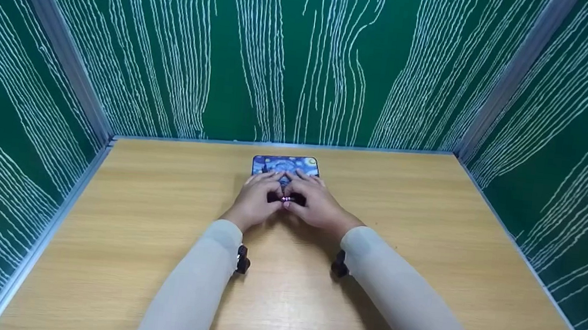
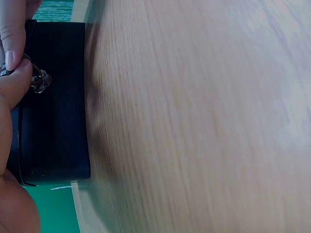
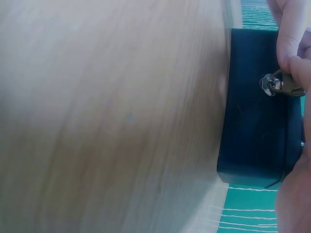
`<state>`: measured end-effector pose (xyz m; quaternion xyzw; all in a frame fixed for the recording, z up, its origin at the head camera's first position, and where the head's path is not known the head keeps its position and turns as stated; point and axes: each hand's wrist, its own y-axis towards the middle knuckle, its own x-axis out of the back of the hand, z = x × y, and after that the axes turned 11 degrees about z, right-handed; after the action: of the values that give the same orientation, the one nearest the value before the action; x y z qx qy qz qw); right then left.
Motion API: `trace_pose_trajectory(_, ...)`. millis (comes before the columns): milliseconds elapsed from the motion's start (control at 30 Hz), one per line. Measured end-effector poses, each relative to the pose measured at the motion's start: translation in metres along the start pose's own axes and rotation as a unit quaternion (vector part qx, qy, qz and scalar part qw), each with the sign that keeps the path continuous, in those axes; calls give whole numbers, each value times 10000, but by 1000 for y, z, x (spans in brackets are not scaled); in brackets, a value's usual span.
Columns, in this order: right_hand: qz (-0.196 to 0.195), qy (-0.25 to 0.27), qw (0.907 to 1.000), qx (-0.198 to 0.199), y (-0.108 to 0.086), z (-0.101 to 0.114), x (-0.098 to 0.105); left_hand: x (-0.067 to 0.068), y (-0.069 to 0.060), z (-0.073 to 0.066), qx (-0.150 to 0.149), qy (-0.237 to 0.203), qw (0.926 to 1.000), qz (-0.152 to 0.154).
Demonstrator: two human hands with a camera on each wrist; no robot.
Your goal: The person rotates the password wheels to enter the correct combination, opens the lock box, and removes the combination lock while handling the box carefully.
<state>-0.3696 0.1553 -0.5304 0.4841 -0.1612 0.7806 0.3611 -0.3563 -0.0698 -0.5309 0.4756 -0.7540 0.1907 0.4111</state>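
A dark box with a blue swirling painting on its lid (image 1: 291, 163) stands between my hands. On its dark front side (image 3: 252, 126) is a silvery metal fitting (image 3: 267, 83). A small brass-coloured padlock (image 3: 290, 86) hangs at that fitting, its curved shackle beside it. My left hand (image 1: 258, 196) and right hand (image 1: 317, 202) meet there, both thumbs at the padlock, while the other fingers lie over the lid. In the left wrist view the thumb tips (image 2: 20, 77) hide most of the padlock. Whether the shackle is locked cannot be told.
The wooden table (image 1: 280, 304) extends around the box toward the front and both sides. Green panels with white wavy lines (image 1: 302, 79) stand behind it and on either side. Small dark devices (image 1: 242, 261) sit at both wrists.
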Motion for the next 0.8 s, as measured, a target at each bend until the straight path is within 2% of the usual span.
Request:
trace_pose_trajectory(467, 113, -20, 9997, -217, -1, 2, 1, 1, -1, -2, 61, -2, 10000, 3)
trace_pose_trajectory(800, 47, -37, 10000, -14, 0, 1, 0, 1, -1, 0, 33, 32, 10000, 21)
